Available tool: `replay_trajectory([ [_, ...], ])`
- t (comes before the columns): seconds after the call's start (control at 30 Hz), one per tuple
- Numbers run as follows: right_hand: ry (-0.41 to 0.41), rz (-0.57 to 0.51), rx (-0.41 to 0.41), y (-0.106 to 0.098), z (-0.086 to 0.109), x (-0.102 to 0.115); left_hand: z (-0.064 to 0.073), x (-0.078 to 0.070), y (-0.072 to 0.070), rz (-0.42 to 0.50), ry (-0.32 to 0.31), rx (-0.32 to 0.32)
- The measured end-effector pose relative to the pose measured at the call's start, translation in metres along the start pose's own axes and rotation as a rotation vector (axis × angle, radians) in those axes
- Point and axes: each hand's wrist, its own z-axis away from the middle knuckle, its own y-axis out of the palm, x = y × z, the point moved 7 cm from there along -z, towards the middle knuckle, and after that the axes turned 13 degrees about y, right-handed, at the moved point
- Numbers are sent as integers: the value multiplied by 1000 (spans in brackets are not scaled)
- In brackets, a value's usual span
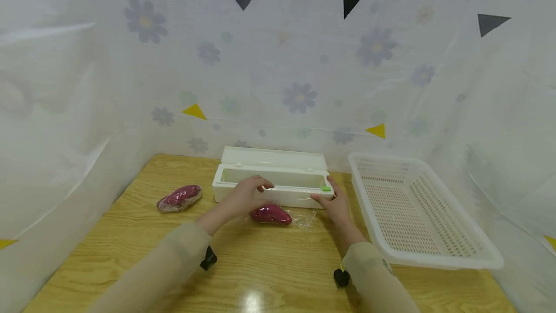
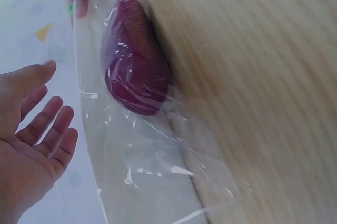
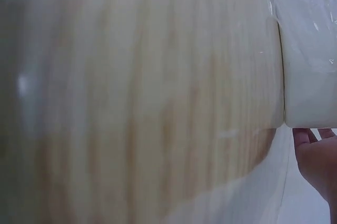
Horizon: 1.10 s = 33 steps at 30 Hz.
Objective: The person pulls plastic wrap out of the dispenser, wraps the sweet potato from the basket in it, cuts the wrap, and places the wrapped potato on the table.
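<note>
A white cling film box (image 1: 295,198) stands toward the back of the table, its lid (image 1: 273,157) tipped back and a green slider (image 1: 326,189) at its front right corner. My right hand (image 1: 339,205) grips the box's right end, thumb on the front and fingers at the side. Over the box's front edge hovers my left hand (image 1: 246,196), fingers loosely bent and holding nothing. Just in front of the box is a purple sweet potato (image 1: 272,214), with clear film (image 2: 158,150) stretching over and around it in the left wrist view.
To the left lies another purple sweet potato (image 1: 180,198), wrapped in film. A white plastic basket (image 1: 378,226) stands on the right, close to my right forearm. Behind the wooden table (image 1: 269,269) hangs a flowered white curtain (image 1: 260,62).
</note>
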Motion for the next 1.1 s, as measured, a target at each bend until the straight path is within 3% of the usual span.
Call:
replay_trajectory([
  [0.2,-13,32,-12,-2,-2,0,-27,-7,6,39,31,-20],
  [0.43,-32,54,-19,-2,-1,1,-56,-13,24,100,68,1],
  [0.7,-52,86,-24,-3,-3,3,-82,-14,40,183,24,-3],
  [0.93,-45,103,-20,-4,-3,3,-97,-6,56,217,-31,-24],
  [1.1,-46,88,-22,-5,-2,3,-107,-8,66,237,-30,-14],
])
